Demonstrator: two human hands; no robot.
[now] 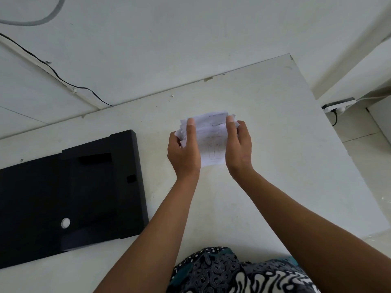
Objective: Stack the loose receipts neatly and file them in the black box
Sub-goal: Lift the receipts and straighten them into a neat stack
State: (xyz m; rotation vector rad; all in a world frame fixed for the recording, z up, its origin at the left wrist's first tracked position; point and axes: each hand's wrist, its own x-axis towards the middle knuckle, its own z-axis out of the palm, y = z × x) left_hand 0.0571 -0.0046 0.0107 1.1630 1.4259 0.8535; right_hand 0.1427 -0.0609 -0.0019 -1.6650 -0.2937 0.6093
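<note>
a: patterned cloth (pixel 232 271), black, white and teal, sits closest, at the near edge of the white table (pixel 285 144). what's beyond it?

b: two bare forearms reach out over the table. the left hand (pixel 183 154) and the right hand (pixel 239 151) hold a bundle of receipts (pixel 211 142) between them, above the middle of the table.

a: how do the fingers lie?

b: the left thumb lies straight along the left side of the top sheet, and the other fingers curl in behind the bundle's left edge. the right hand pinches the right edge, thumb on top, fingers wrapped behind. the sheets are crumpled and uneven at the top, with edges poking out on the left. faint print shows on the front sheet, too small to read.

a: and the black box (pixel 69 195)?

b: it lies flat at the table's left edge, well apart from the receipts, with a small round hole in its near part.

a: anything else?

b: a power strip (pixel 338 105) on the floor past the table's right edge, and a black cable (pixel 53 69) running along the wall behind the far edge.
</note>
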